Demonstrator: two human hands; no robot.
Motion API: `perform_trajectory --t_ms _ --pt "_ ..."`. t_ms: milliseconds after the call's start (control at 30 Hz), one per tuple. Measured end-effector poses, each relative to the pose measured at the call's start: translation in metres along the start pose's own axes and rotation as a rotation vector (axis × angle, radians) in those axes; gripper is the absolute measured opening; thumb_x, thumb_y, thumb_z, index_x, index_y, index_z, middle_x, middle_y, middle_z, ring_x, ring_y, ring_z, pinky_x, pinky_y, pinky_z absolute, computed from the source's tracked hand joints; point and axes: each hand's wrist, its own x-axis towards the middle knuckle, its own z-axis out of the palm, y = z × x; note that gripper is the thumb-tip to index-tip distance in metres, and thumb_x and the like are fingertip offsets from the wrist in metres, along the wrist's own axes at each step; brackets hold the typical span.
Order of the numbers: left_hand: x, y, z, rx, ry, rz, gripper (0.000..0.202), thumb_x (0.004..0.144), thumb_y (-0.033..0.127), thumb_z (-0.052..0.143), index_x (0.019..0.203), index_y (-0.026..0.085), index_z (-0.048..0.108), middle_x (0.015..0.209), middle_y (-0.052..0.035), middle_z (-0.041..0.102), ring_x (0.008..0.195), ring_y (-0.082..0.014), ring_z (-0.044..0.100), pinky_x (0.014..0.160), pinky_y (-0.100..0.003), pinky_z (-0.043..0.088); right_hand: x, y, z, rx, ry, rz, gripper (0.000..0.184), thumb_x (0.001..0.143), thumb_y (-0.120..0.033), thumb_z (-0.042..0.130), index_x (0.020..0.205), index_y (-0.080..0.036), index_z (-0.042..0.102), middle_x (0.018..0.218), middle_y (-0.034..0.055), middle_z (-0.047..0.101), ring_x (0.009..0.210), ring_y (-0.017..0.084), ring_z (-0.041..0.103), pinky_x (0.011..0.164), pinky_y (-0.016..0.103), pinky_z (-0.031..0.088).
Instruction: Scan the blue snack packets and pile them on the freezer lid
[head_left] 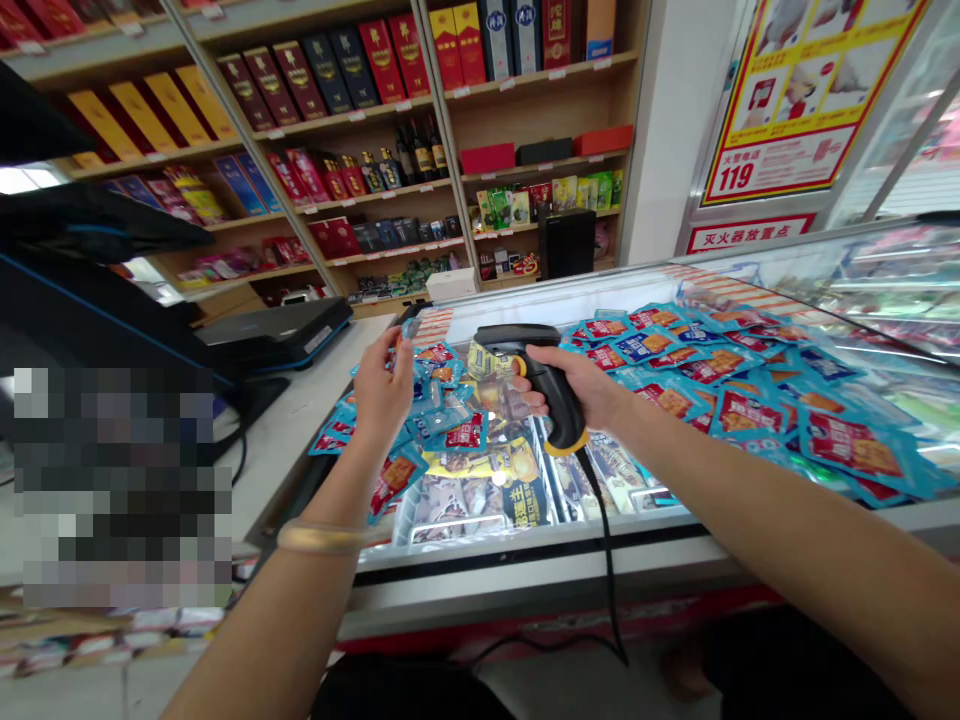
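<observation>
A black and yellow barcode scanner (559,400) is gripped by my right hand (592,388), fingers wrapped round its handle, its head turned left. My left hand (384,388) is pinched closed above the left pile of packets. A blue edge of a snack packet (409,327) shows at its fingertips; the rest is hidden by the hand. Below it lies a loose pile of blue and red snack packets (465,430) on the glass counter top. A larger spread of similar packets (750,410) covers the glass to the right, beneath my right forearm.
The scanner's black cable (606,560) hangs over the glass counter's front edge (525,575). Larger food packages (465,505) show through the glass. At left are a black machine (281,330) and a dark monitor (82,300). Shelves of boxes and bottles (420,150) stand behind.
</observation>
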Motion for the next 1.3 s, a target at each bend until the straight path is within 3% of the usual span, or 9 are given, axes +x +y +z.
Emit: perform_trajectory --t_ms 100,167,367,600,733,833,1000,1100,1300 --pt "-0.004 -0.020 -0.019 0.520 -0.134 -0.094 0.053 0.094 0.042 0.045 0.139 0.017 0.054 0.141 -0.0206 0.056 0.132 -0.0377 0.050 0.110 -0.059 0.036 0.021 0.015 0.016 0.024 -0.063 0.033 0.021 0.092 -0.033 0.056 0.082 -0.015 0.058 0.064 0.0000 0.054 0.049 0.008 0.045 0.045 0.018 0.043" --pt "-0.010 -0.028 -0.023 0.700 -0.261 -0.182 0.056 0.095 0.043 0.040 0.145 0.018 0.049 0.148 -0.0229 0.049 0.136 -0.0423 0.045 0.108 -0.066 0.034 0.031 0.026 0.021 0.026 -0.069 0.068 0.023 0.093 -0.034 0.056 0.080 -0.014 0.058 0.065 0.0002 0.054 0.049 0.008 0.046 0.045 0.018 0.043" --pt "-0.017 -0.034 -0.023 0.764 -0.316 -0.157 0.062 0.096 0.045 0.032 0.152 0.019 0.038 0.155 -0.0201 0.041 0.141 -0.0413 0.038 0.111 -0.066 0.030 0.035 0.042 0.016 0.004 -0.034 0.121 0.023 0.091 -0.034 0.059 0.081 -0.013 0.058 0.066 0.0005 0.055 0.049 0.008 0.048 0.045 0.018 0.044" --pt "-0.017 -0.014 -0.021 0.721 -0.153 -0.023 0.064 0.095 0.049 0.039 0.149 0.016 0.042 0.157 -0.0199 0.038 0.148 -0.0425 0.024 0.116 -0.068 0.017 0.026 0.028 0.009 0.037 -0.022 0.064 0.020 0.092 -0.033 0.056 0.084 -0.015 0.056 0.065 0.0000 0.054 0.049 0.008 0.047 0.045 0.018 0.043" --pt "-0.021 0.017 0.003 0.562 -0.198 0.132 0.060 0.092 0.040 0.049 0.145 0.014 0.046 0.153 -0.0198 0.043 0.145 -0.0372 0.033 0.118 -0.056 0.025 0.005 -0.002 -0.007 0.000 0.038 -0.002 0.019 0.089 -0.033 0.059 0.084 -0.015 0.057 0.065 0.0003 0.054 0.048 0.009 0.045 0.044 0.019 0.042" --pt "-0.030 0.045 0.035 0.374 -0.367 0.229 0.064 0.089 0.041 0.054 0.145 0.011 0.044 0.150 -0.0216 0.046 0.142 -0.0332 0.040 0.117 -0.048 0.032 -0.019 -0.028 -0.031 -0.041 0.122 -0.055 0.018 0.088 -0.032 0.060 0.084 -0.015 0.058 0.066 0.0010 0.055 0.048 0.009 0.045 0.044 0.020 0.042" --pt "-0.057 0.083 0.090 0.249 -0.701 0.263 0.080 0.082 0.044 0.065 0.150 0.012 0.036 0.155 -0.0232 0.039 0.144 -0.0348 0.037 0.116 -0.047 0.034 -0.054 -0.051 -0.072 -0.052 0.210 -0.100 0.020 0.084 -0.034 0.065 0.082 -0.017 0.055 0.066 0.0007 0.053 0.049 0.010 0.043 0.042 0.020 0.040" --pt "-0.069 0.090 0.110 0.326 -0.821 0.248 0.082 0.079 0.037 0.067 0.150 0.010 0.036 0.154 -0.0251 0.039 0.145 -0.0381 0.035 0.114 -0.048 0.035 -0.062 -0.049 -0.084 -0.009 0.217 -0.121 0.020 0.083 -0.034 0.065 0.082 -0.017 0.054 0.066 -0.0002 0.051 0.048 0.009 0.040 0.041 0.020 0.039" --pt "-0.068 0.078 0.113 0.346 -0.766 0.289 0.052 0.081 0.013 0.053 0.132 0.016 0.059 0.124 -0.0159 0.068 0.113 -0.0294 0.065 0.097 -0.041 0.051 -0.060 -0.042 -0.082 0.004 0.218 -0.136 0.018 0.085 -0.033 0.063 0.084 -0.016 0.057 0.065 -0.0002 0.052 0.048 0.009 0.041 0.043 0.020 0.039"
